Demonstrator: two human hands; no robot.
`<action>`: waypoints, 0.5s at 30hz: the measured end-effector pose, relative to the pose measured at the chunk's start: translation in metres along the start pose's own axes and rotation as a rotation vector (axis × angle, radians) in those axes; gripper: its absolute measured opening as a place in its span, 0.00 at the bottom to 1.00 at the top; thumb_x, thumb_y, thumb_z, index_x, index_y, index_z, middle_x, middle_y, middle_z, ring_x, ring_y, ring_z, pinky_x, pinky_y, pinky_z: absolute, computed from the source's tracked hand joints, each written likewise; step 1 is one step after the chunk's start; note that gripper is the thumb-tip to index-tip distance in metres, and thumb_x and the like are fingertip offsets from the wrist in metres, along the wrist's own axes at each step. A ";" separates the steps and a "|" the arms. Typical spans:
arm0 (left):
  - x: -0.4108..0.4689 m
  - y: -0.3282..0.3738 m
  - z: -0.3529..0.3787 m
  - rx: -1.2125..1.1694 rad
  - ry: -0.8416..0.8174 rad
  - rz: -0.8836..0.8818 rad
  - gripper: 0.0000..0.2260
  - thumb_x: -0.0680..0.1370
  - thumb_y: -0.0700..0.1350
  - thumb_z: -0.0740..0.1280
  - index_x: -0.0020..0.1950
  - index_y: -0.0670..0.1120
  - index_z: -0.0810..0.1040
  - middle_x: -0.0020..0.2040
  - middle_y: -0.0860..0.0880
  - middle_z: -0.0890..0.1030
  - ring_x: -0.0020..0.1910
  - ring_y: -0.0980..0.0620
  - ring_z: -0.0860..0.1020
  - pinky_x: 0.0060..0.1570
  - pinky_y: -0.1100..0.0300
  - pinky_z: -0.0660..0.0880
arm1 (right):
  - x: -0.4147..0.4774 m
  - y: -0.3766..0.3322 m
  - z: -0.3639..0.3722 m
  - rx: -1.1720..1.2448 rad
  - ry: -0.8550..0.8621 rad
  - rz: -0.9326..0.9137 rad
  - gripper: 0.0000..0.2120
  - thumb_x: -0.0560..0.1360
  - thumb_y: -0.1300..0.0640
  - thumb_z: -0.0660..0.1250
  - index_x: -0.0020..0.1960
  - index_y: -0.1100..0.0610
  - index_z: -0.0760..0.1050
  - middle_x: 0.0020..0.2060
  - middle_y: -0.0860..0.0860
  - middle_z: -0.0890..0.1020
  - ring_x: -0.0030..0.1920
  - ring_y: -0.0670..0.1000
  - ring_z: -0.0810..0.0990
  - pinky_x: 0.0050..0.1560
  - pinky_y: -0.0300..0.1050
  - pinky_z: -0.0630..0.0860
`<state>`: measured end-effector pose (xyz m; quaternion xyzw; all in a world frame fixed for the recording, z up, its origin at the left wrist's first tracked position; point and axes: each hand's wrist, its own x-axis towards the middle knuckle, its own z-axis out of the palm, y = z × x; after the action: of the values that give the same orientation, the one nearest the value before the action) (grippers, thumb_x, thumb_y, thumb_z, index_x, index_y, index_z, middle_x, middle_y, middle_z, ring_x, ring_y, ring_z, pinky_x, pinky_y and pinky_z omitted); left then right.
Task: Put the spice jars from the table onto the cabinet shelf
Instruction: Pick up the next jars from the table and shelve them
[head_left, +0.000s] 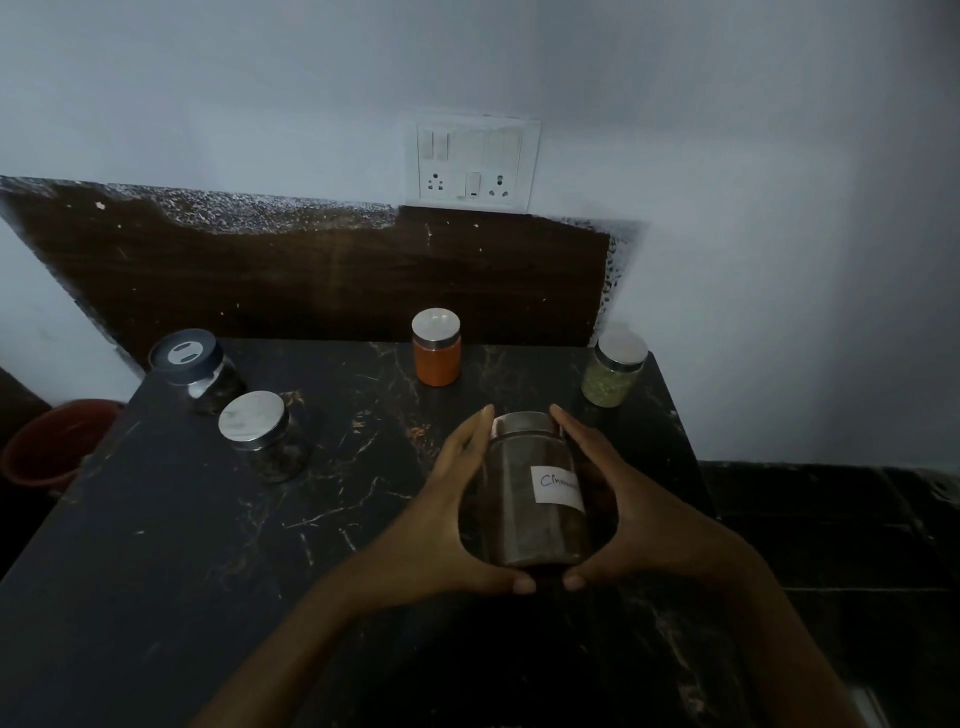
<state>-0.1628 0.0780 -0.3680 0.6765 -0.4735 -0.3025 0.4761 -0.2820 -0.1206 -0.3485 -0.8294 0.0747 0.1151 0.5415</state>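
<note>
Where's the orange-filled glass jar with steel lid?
Head view: the orange-filled glass jar stands centre at the black marble table's back edge, below the white socket panel, beyond the labelled brown jar.

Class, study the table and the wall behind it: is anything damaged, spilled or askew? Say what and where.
Nothing is spilled. The brown panel behind the table looks damaged: its top edge is ragged and speckled white. The labelled jar, held between the left hand and right hand, is tilted.
</note>
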 end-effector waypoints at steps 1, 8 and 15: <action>0.000 0.000 -0.001 0.034 -0.006 -0.002 0.56 0.60 0.58 0.77 0.73 0.67 0.38 0.72 0.72 0.40 0.73 0.67 0.47 0.69 0.64 0.63 | 0.001 -0.001 0.001 -0.017 0.010 -0.009 0.59 0.57 0.52 0.81 0.66 0.23 0.41 0.61 0.21 0.54 0.59 0.25 0.61 0.47 0.21 0.68; 0.004 -0.002 -0.002 0.124 0.044 0.008 0.54 0.60 0.59 0.78 0.74 0.66 0.45 0.72 0.67 0.48 0.71 0.66 0.55 0.67 0.58 0.68 | 0.004 -0.003 0.003 -0.085 0.038 -0.057 0.60 0.56 0.49 0.81 0.65 0.23 0.39 0.59 0.17 0.49 0.57 0.18 0.54 0.49 0.17 0.65; 0.008 0.000 -0.008 0.042 0.039 0.026 0.53 0.60 0.57 0.78 0.74 0.65 0.45 0.73 0.67 0.49 0.72 0.66 0.56 0.64 0.66 0.68 | 0.004 -0.007 -0.009 -0.037 0.021 -0.051 0.59 0.51 0.45 0.80 0.63 0.20 0.40 0.63 0.24 0.53 0.69 0.41 0.58 0.59 0.32 0.63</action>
<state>-0.1530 0.0736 -0.3643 0.6859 -0.4790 -0.2731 0.4749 -0.2753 -0.1258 -0.3400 -0.8421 0.0572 0.0938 0.5280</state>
